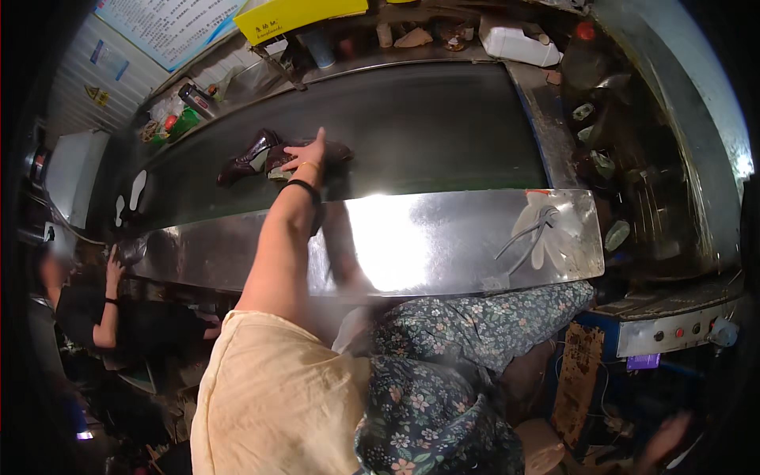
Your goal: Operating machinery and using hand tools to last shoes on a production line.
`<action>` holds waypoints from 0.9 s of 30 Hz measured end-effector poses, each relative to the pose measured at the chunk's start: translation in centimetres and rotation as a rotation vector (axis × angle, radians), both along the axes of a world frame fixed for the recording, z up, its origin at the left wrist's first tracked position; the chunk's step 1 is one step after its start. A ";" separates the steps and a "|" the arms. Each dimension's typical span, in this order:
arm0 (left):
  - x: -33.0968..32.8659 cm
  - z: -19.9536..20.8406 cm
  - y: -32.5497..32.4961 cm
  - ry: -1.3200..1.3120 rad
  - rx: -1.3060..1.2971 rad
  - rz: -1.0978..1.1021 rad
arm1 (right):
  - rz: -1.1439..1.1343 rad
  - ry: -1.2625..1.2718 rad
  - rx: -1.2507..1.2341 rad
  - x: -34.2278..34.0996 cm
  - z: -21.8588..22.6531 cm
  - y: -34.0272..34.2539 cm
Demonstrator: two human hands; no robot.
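Note:
My left arm reaches from a cream sleeve across a metal ledge to a dark conveyor belt [443, 119]. At its end my left hand [309, 155] is open, fingers spread, over a dark-red glossy shoe [336, 150]. I cannot tell whether the fingers touch it. Beside it, to the left, lies a matching dark-red shoe [249, 161], pale inside. Farther left on the belt are two white sole-shaped pieces [138, 188]. No right hand can be made out as mine; at the lower right is only a blurred skin-toned shape.
Pale gloves and a grey cord lie on the right of the metal ledge [443, 237]. At far left a person's hand [115, 267] touches a dark item. A white jug [518, 41] and yellow box [301, 17] stand behind the belt. A control panel [673, 332] is at right.

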State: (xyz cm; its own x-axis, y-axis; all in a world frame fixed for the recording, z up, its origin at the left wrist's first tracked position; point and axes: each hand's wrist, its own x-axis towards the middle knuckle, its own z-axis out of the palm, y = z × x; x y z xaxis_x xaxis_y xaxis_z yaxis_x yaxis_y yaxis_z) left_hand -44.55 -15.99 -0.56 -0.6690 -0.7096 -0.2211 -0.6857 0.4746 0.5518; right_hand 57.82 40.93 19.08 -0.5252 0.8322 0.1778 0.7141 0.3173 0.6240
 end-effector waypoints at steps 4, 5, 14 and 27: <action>0.5 -1.6 -0.6 -0.044 -0.039 -0.034 | 0.261 0.308 -0.372 -9.3 -13.2 -10.7; 1.1 -2.2 -2.3 0.097 -0.006 -0.341 | 0.067 0.316 -0.496 -11.1 -16.0 -14.9; 7.3 1.6 -0.3 0.128 1.053 -0.902 | 0.092 0.824 -0.887 -30.6 -14.2 -21.7; 41.4 15.3 13.7 -0.372 1.673 -1.747 | 0.691 1.267 -0.523 -43.9 0.3 -32.2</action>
